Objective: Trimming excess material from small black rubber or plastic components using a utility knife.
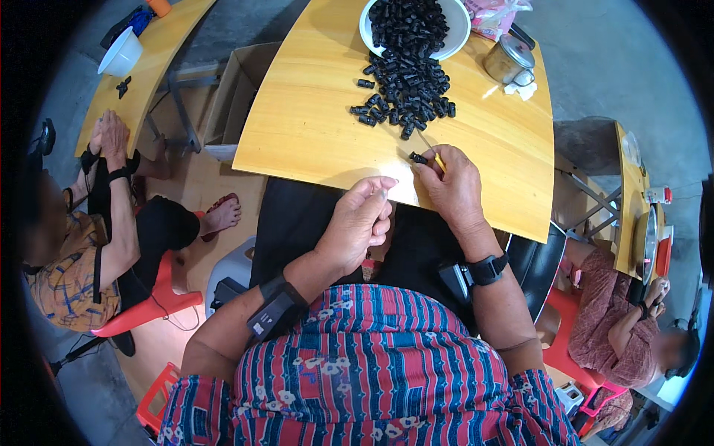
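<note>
My right hand (453, 187) is closed over the table's near edge. It grips a slim tool with a yellow handle (439, 161) and a thin shaft. At its fingertips is a small black cylindrical plastic part (418, 157). My left hand (357, 224) is curled just in front of the edge, thumb and forefinger pressed together. Whatever may be between those fingers is too small to make out. Beyond my hands lies a heap of similar black parts (409, 82), spilling from a white bowl (459, 30) at the far side.
The yellow wooden table (312, 111) also bears a lidded metal mug (509, 61), white tissue (526, 91) and a pink plastic bag (491, 16). An open cardboard box (236, 97) stands left of it. Seated people work at side tables, left and right.
</note>
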Available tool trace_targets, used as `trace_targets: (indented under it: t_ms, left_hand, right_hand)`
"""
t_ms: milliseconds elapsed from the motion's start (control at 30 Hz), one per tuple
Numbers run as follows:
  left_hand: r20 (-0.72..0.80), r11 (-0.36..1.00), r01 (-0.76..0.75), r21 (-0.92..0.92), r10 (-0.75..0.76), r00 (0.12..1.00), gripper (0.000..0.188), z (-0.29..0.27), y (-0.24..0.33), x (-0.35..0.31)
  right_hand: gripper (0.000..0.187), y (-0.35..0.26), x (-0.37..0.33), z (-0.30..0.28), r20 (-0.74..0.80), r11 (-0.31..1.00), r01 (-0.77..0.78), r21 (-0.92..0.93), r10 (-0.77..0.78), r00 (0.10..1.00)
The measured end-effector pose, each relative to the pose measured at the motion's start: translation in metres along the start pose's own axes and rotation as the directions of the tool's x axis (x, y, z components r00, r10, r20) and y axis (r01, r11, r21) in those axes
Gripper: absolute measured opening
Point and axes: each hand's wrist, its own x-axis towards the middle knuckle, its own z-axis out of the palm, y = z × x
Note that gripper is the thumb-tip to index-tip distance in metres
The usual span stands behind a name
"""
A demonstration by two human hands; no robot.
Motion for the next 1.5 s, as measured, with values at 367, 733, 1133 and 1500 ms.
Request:
trace_targets:
  t_ms: [367, 733, 1133, 1500]
  left_hand:
    - [-0.057, 0.996, -0.087, -0.009, 0.087, 0.995, 0.018, -0.001, -0.006, 0.006]
    - [0.091, 0.986, -0.064, -0.152, 0.078, 0.993, 0.017, -0.006, -0.001, -0.001]
    - [0.29, 0.989, -0.134, -0.058, 0.145, 0.946, 0.031, -0.008, 0.009, -0.013]
    - [0.276, 0.992, -0.087, -0.096, 0.11, 0.955, 0.028, -0.01, 0.006, -0.023]
  right_hand:
    - [0.022, -0.04, -0.027, -0.007, -0.043, 0.956, 0.217, 0.196, -0.213, 0.976]
    - [0.025, -0.042, -0.034, -0.006, -0.007, 0.906, 0.141, 0.399, -0.151, 0.988]
    - [0.039, -0.043, -0.034, -0.014, 0.163, 0.748, 0.059, 0.661, -0.22, 0.962]
    - [0.036, -0.073, -0.04, -0.036, 0.111, 0.899, 0.236, 0.369, -0.295, 0.949]
